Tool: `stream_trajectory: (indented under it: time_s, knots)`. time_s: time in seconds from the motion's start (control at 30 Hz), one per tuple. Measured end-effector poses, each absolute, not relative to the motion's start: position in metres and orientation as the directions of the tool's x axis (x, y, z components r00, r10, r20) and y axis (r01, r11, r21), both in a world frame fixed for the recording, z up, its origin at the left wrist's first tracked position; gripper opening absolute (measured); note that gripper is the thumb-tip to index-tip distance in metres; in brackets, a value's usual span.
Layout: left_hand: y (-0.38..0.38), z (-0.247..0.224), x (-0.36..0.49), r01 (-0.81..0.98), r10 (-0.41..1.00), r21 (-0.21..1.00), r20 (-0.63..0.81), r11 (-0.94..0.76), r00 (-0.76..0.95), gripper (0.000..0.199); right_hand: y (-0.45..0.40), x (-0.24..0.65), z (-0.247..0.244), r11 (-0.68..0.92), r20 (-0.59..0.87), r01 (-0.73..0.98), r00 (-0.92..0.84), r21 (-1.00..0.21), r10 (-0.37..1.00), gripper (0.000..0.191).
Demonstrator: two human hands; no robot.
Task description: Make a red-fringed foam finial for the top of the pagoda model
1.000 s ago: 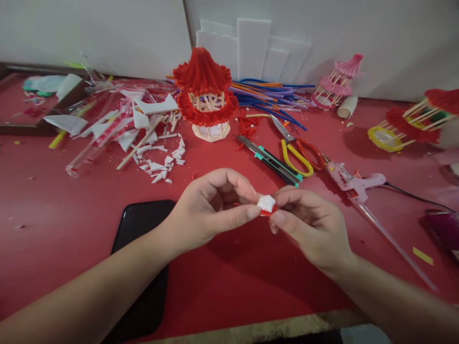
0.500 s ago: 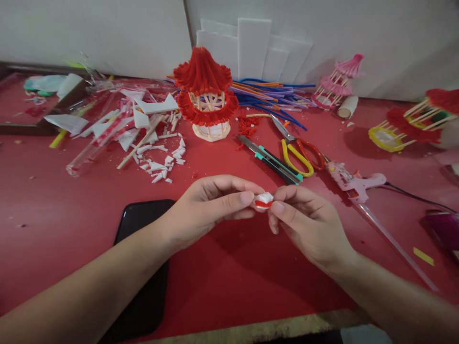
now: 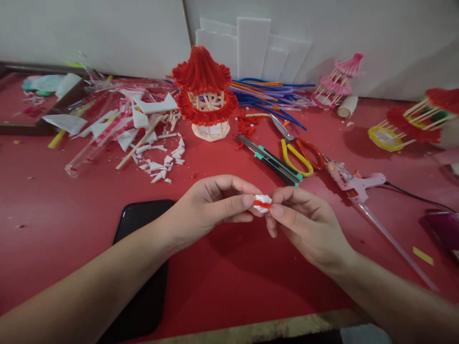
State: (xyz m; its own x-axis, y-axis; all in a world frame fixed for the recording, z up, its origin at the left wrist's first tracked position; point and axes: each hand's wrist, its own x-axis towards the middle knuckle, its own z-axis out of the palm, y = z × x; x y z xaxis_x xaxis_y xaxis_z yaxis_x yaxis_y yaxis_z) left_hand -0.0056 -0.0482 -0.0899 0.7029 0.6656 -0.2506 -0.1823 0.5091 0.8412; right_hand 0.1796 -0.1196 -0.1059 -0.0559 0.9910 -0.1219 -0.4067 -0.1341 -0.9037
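Observation:
A small white piece with a red strip across it (image 3: 262,203) is pinched between both hands near the middle of the head view. My left hand (image 3: 211,205) grips its left side with thumb and fingers, the thumb on the near face. My right hand (image 3: 308,217) holds the right end between thumb and forefinger, the other fingers curled below. Beyond the hands lie a cutter with a green and black handle (image 3: 274,162) and scissors with yellow and red handles (image 3: 299,155). A red-roofed stick model (image 3: 204,95) stands upright behind.
A black phone (image 3: 143,286) lies under my left forearm. At right is a pink glue gun (image 3: 353,184) with its cord. White scraps (image 3: 158,165) and wrapped sticks lie left; pipe cleaners (image 3: 272,95), a pink model (image 3: 339,81) and a red-yellow model (image 3: 405,124) are farther back.
The small piece has been tilted between the fingers, so more of its white lower part shows beneath the red strip. Both hands stay nearly in place.

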Motion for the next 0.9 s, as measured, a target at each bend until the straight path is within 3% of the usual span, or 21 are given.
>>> stream_trajectory:
  time_s: [0.27, 0.33, 0.4, 0.47, 0.53, 0.6, 0.73, 0.9]
  knots:
    - [-0.050, -0.088, -0.003, -0.200, 0.702, 0.841, -0.262, 0.502, 0.662, 0.008, -0.121, 0.179, -0.107, -0.130, -0.122, -0.289, -0.047, -0.949, 0.991, 0.014]
    - [-0.049, -0.088, -0.002, -0.211, 0.710, 0.832, -0.274, 0.514, 0.649, 0.010, -0.120, 0.181, -0.104, -0.093, -0.094, -0.138, 0.002, -0.986, 0.996, 0.016]
    - [-0.049, -0.088, -0.002, -0.216, 0.725, 0.819, -0.308, 0.532, 0.616, 0.012, -0.115, 0.188, -0.101, 0.020, 0.035, 0.161, 0.093, -0.987, 0.995, 0.014]
    - [-0.048, -0.089, -0.002, -0.235, 0.756, 0.808, -0.343, 0.540, 0.558, 0.014, -0.106, 0.201, -0.101, 0.165, 0.278, 0.545, 0.131, -0.822, 0.952, 0.011]
    - [-0.046, -0.090, -0.002, -0.272, 0.792, 0.803, -0.355, 0.530, 0.496, 0.015, -0.095, 0.216, -0.106, 0.243, 0.456, 0.811, 0.033, -0.532, 0.889, 0.023]
    - [-0.043, -0.092, -0.003, -0.314, 0.821, 0.797, -0.355, 0.515, 0.447, 0.015, -0.086, 0.228, -0.115, 0.235, 0.432, 0.911, -0.071, -0.340, 0.899, 0.034]
    - [-0.039, -0.092, -0.005, -0.361, 0.843, 0.780, -0.374, 0.511, 0.386, 0.011, -0.079, 0.237, -0.132, 0.219, 0.390, 0.954, -0.127, -0.204, 0.912, 0.034]
    - [-0.038, -0.089, -0.005, -0.376, 0.850, 0.774, -0.384, 0.509, 0.360, 0.010, -0.078, 0.237, -0.121, 0.165, 0.443, 0.972, -0.075, -0.168, 0.893, 0.035]
